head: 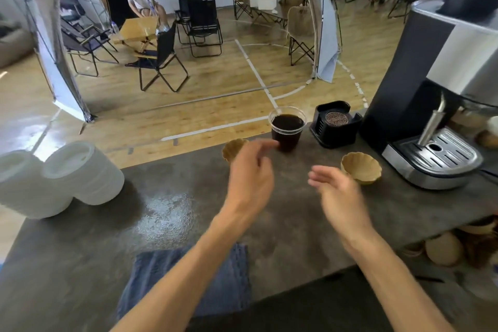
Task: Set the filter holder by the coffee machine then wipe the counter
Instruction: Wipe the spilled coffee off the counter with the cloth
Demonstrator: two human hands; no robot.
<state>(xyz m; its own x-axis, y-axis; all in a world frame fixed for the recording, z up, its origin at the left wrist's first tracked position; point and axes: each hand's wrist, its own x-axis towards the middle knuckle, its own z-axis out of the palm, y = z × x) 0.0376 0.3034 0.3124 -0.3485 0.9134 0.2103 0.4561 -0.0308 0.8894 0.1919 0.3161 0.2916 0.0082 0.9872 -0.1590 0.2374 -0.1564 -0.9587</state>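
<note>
- Left hand [249, 170] is hovering over the dark grey mottled stone-look counter [167, 213], fingers loosely spread and holding nothing; its forefinger is pointing toward the clear plastic cup of dark coffee [287, 128], and whether the tip is touching the cup cannot be told.
- Right hand [338, 193] is hanging above the counter, open with fingers extended and blurred, gripping nothing.
- Black plastic filter holder with a round brown mesh disc on top [335, 124] is sitting on the counter near its far edge, just beside the left flank of the coffee machine and to the right of the cup.
- Silver-and-black espresso coffee machine with a steel drip grille [431, 127] is occupying the right end of the counter; its steam wand is hanging down over the grille.
- Tan scalloped paper filter cup [361, 168] is resting in front of the machine base, near the right hand's fingertips.
- A second tan scalloped cup [233, 148] is lying partly hidden behind the left hand.
- Folded blue denim-like cloth [215, 277] is lying flat at the near counter edge, under the left forearm.
- Two stacks of white plastic lids [67, 178] are sitting at the left end of the counter.
</note>
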